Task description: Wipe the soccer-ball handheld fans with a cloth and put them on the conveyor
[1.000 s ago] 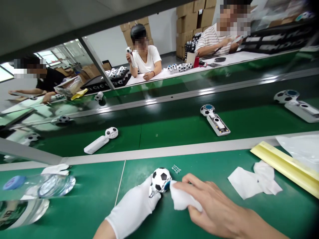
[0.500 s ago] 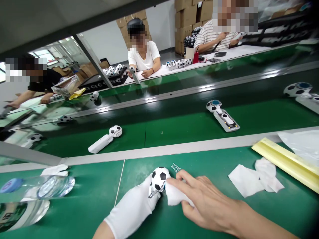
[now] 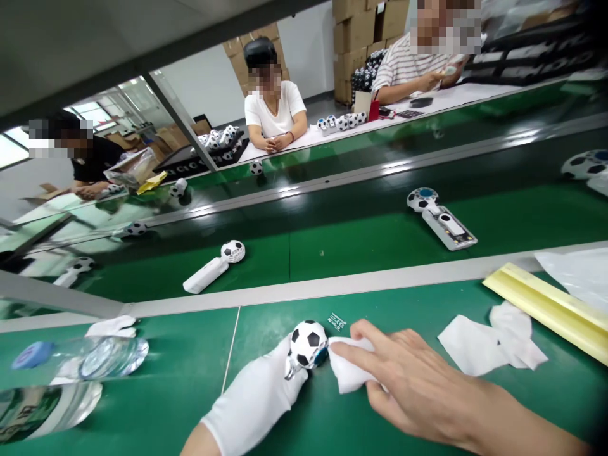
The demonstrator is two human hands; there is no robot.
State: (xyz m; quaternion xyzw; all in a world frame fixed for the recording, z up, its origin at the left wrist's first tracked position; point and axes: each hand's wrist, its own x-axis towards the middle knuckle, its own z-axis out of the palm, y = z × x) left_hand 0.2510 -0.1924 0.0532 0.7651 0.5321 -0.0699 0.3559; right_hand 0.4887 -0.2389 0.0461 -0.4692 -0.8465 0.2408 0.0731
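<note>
A white glove covers my left hand (image 3: 259, 402), which is closed around a handheld fan (image 3: 308, 344) with a black-and-white football-patterned head. The fan's handle is mostly hidden in the glove, and a blue round part shows at the right side of its head. My bare right hand (image 3: 408, 380) pinches a folded white wipe (image 3: 349, 364) just right of the fan head, close to the blue part. Behind the wipe, a small label with white print (image 3: 336, 322) lies on the green work surface (image 3: 185, 354).
Clear bottles (image 3: 114, 358) and a white glove (image 3: 111, 326) lie at left. Crumpled wipes (image 3: 475, 345) and a yellow strip (image 3: 546, 307) are at right. Beyond the grey rail (image 3: 361, 278), football fans (image 3: 209, 272) lie on the green belt (image 3: 332, 247). Several co-workers (image 3: 275, 114) sit opposite.
My right hand and the wipe have shifted slightly right, off the fan head, uncovering its blue part. Fans on the near belt appear farther right. The middle co-worker has let go of a fan.
</note>
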